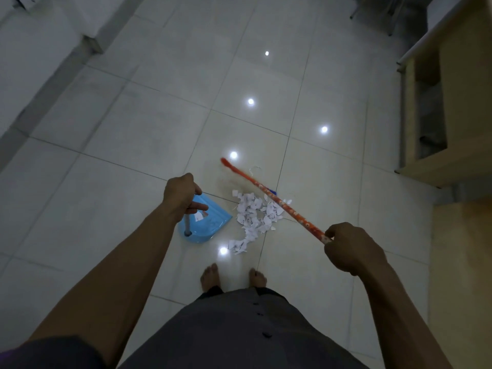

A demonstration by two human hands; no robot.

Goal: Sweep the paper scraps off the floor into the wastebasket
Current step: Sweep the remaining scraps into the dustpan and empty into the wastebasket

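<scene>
Paper scraps (253, 217): white torn bits, gathered in one loose heap on the tiled floor (133, 155), between the two hands and nearer the left. A small trail of them lies at the near end of the heap, toward the bare feet (210, 278).

Dustpan (213, 222): blue, lip touching the floor just beside the heap, directly below the left hand (181, 193), whose fingers curl round its upright grey handle. One or two scraps appear to lie in the pan already.

Broom (292, 213): orange patterned stick, gripped at its near end by the right hand (348, 246), crossing above the heap; the head beyond is blurred.

Progress, as judged: scraps collected, most not yet in the pan; emptying is left. Wastebasket not in view.

Surroundings: wooden cabinet (458, 115) beyond the right hand, well apart. Nothing stands between heap and pan.
</scene>
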